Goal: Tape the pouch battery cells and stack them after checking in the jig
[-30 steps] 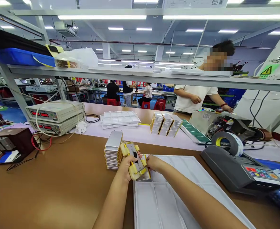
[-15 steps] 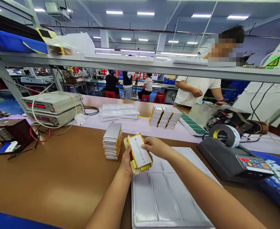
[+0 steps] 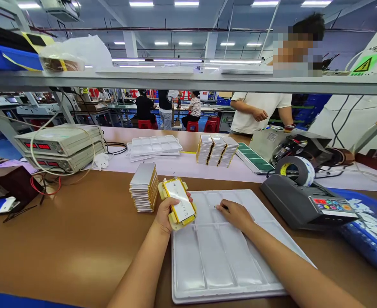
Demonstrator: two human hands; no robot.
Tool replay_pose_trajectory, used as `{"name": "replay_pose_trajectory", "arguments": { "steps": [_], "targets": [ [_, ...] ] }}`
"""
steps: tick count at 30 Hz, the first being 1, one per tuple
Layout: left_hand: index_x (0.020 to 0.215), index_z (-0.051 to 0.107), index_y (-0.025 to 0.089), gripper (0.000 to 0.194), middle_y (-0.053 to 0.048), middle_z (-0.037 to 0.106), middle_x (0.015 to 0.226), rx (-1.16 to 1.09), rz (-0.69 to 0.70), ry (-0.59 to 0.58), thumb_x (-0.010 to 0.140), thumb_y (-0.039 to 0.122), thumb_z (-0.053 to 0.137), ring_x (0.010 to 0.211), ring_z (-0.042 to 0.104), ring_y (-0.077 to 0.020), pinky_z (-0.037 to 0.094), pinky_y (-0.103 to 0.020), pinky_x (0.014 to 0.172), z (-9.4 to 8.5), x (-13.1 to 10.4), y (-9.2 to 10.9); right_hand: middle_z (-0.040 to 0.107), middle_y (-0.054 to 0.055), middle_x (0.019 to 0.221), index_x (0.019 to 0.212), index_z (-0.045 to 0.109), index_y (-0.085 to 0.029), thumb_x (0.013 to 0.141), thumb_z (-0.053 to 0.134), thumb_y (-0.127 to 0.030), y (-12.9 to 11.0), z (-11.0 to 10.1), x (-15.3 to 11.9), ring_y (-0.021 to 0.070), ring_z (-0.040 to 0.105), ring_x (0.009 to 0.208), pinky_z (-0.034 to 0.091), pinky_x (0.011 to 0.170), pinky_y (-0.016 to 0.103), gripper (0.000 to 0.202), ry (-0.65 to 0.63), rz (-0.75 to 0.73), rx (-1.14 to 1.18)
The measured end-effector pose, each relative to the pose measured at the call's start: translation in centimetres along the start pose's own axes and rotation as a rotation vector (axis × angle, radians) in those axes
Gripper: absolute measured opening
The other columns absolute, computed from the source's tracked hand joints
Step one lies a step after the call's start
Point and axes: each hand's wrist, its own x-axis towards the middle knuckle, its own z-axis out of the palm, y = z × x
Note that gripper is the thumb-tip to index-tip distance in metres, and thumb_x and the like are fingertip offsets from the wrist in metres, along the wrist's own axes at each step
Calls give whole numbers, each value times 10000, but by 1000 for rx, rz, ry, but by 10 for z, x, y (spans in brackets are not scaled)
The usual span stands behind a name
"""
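My left hand point(image 3: 165, 215) is closed round a flat pouch battery cell point(image 3: 179, 197) that lies in a cream-coloured holder point(image 3: 172, 222). The cell has yellow tape edges and a printed white face, turned up, with my thumb on it. My right hand point(image 3: 236, 214) is apart from the cell, its fingers pinched together above the white compartment tray point(image 3: 204, 295). A tiny dark tip shows at those fingers, too small to make out. Left of the cell stands a stack of similar cells point(image 3: 144, 188).
More stacked cells point(image 3: 216, 149) stand at the back, beside a green-lined tray point(image 3: 255, 158) and white trays point(image 3: 154, 147). A tape dispenser point(image 3: 307, 205) and blue basket point(image 3: 368, 252) are on the right. Meters point(image 3: 58, 145) sit left. A shelf point(image 3: 188, 82) crosses overhead; a person stands behind it.
My right hand has let go of the cell and moved right and down over the tray. My left hand still holds the cell and holder. The view has shifted slightly.
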Motion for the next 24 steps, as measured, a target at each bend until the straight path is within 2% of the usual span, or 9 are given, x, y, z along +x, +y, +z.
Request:
{"name": "replay_pose_trajectory", "arguments": {
  "steps": [3,6,8,10,13,16,19,21,24],
  "targets": [
    [1021,506,181,436,-64,595,872,79,26,53,588,128,503,810,567,-209,435,-402,776,13,-4,0,581,7,709,737,480,-213,832,271,-470,0,8,0,146,494,644,266,517,240,345,31,23,-5],
    [1001,518,179,386,-62,597,885,148,142,148,615,154,522,800,571,-204,450,-384,759,39,-6,16,578,9,708,722,459,-209,837,238,-481,1,7,-1,150,497,644,262,514,246,369,37,-5,15],
    [968,527,157,339,-66,600,865,194,200,245,633,199,537,782,575,-203,460,-385,749,62,-6,41,575,6,706,710,444,-209,840,226,-479,3,6,-1,148,497,639,256,509,247,371,44,-40,31],
    [919,534,133,302,-70,601,810,303,236,357,633,228,552,747,582,-206,474,-389,717,84,-3,73,573,2,701,701,434,-209,843,221,-477,6,6,-1,146,494,630,249,505,247,370,56,-70,48],
    [859,528,140,277,-46,583,694,642,218,526,586,153,573,659,580,-197,486,-391,639,106,9,124,573,4,696,705,446,-211,844,224,-475,8,5,0,147,494,617,241,498,244,372,50,-74,73],
    [832,516,180,385,-15,569,649,1187,104,742,483,126,668,587,561,-194,476,-379,561,106,30,158,582,15,721,734,481,-212,842,254,-463,9,2,1,155,507,638,236,497,243,356,34,-54,88],
    [812,503,209,491,-23,580,650,1727,-52,918,384,164,739,608,569,-244,451,-376,536,89,49,170,589,18,742,751,499,-207,844,267,-450,11,-2,2,156,515,653,232,496,244,349,40,-59,115],
    [781,501,207,504,-33,574,610,1894,-156,981,346,203,757,612,570,-278,433,-379,531,76,57,169,590,16,739,753,502,-207,846,269,-450,12,-3,2,156,516,653,232,495,242,350,42,-64,130],
    [694,503,196,495,-44,564,575,1946,-204,1005,279,216,773,631,566,-307,418,-386,541,62,65,164,589,16,736,759,507,-210,849,267,-443,13,-4,3,155,515,653,236,499,241,347,36,-72,140]
  ]
}}
